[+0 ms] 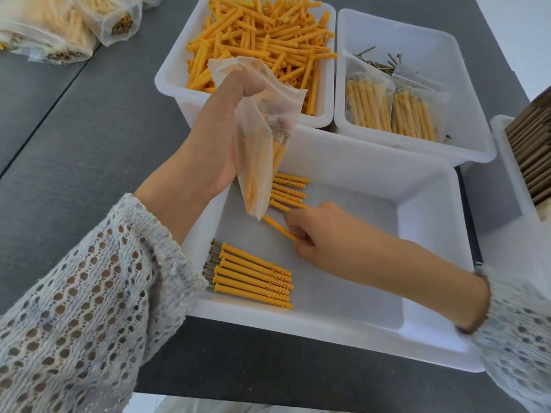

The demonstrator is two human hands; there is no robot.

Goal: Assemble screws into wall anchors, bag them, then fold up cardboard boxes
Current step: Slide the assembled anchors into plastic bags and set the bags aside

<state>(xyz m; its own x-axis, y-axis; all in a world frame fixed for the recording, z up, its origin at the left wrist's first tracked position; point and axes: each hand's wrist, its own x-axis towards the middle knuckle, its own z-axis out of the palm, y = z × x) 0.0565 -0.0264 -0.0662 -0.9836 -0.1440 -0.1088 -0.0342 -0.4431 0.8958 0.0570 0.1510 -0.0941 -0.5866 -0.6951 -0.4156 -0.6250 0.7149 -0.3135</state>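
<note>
head view: left hand (220,123) pinches a clear zip bag (262,138) by its top, some anchors already inside, bag hanging over the near white bin (432,293). right hand (310,234) is closed on 1 assembled anchor (277,226), long axis running up-left toward the bag's lower end, just beside it. bag mouth sits higher, so the anchor likely needs lifting. 2 rows of anchors lie on the bin floor, 1 row (250,275) near the left sleeve. dark table (74,138) around; room unseen.

Filled bags (56,28) cut off at top-left edge, cardboard stack (530,156) cropped at right edge
</note>
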